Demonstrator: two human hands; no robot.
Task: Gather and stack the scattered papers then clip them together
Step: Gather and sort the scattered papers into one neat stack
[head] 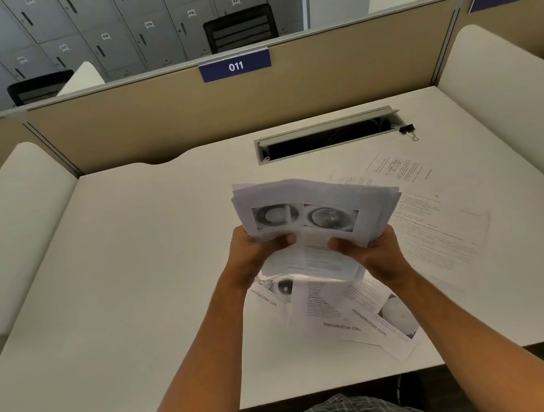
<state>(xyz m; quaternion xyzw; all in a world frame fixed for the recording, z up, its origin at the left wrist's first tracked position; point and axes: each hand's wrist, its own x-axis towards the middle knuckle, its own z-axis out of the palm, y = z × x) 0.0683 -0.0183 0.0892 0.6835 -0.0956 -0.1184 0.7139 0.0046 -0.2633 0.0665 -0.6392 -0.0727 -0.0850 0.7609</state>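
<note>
A loose bundle of printed papers (pixel 314 208) is held up above the white desk (pixel 130 269). My left hand (pixel 255 254) grips its lower left edge and my right hand (pixel 371 252) grips its lower right edge, thumbs on the top sheet. Under the bundle several sheets (pixel 357 314) hang or lie fanned out near the front edge. More printed sheets (pixel 432 223) lie flat on the desk to the right. A black binder clip (pixel 409 130) sits at the back right, beside the cable slot.
An open cable slot (pixel 327 140) with a grey lid runs across the back of the desk. A tan partition (pixel 155 117) labelled 011 closes the far side. White side dividers (pixel 502 90) stand left and right. Chairs and lockers lie beyond.
</note>
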